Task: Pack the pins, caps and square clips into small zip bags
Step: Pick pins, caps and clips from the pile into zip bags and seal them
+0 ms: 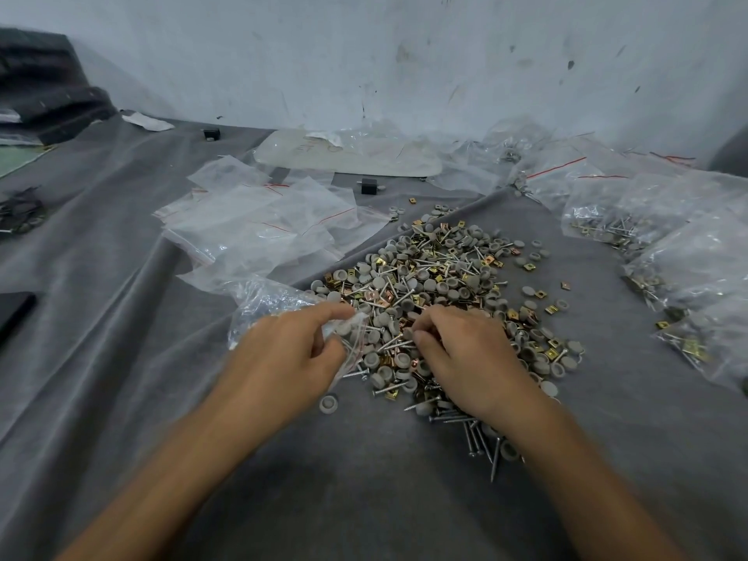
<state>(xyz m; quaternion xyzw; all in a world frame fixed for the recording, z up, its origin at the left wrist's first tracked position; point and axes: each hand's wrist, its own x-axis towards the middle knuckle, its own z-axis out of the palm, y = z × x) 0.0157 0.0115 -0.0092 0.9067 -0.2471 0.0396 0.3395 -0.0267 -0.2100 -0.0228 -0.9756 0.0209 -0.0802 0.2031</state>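
Left hand: the left hand (283, 358) pinches the mouth of a small zip bag (263, 305), with thumb and fingers curled on the plastic
Right hand: the right hand (469, 358) has its fingers curled down into the pile (437, 277); I cannot tell if it has a piece
Where the pieces are: pins (481, 439), grey caps (328, 403) and gold square clips (551, 309) lie mixed on the grey cloth (364, 479), touching the bag's mouth
Step in hand: I think this bag is being filled
How to do it well: hold the bag's mouth wide and low, close to the pile; pick up only a few pieces at a time; slide pins in sideways, because a sharp tip could poke the thin plastic
Bag in hand: some grey caps sit near its mouth; farther back it is too crinkly to tell
Empty bags: the empty bags (259, 228) lie flat in a heap behind the left hand
Full bags: the full bags (607, 220) on the right side hold pins, caps and clips
How far along: the pile is big, so I think many bags are left to fill
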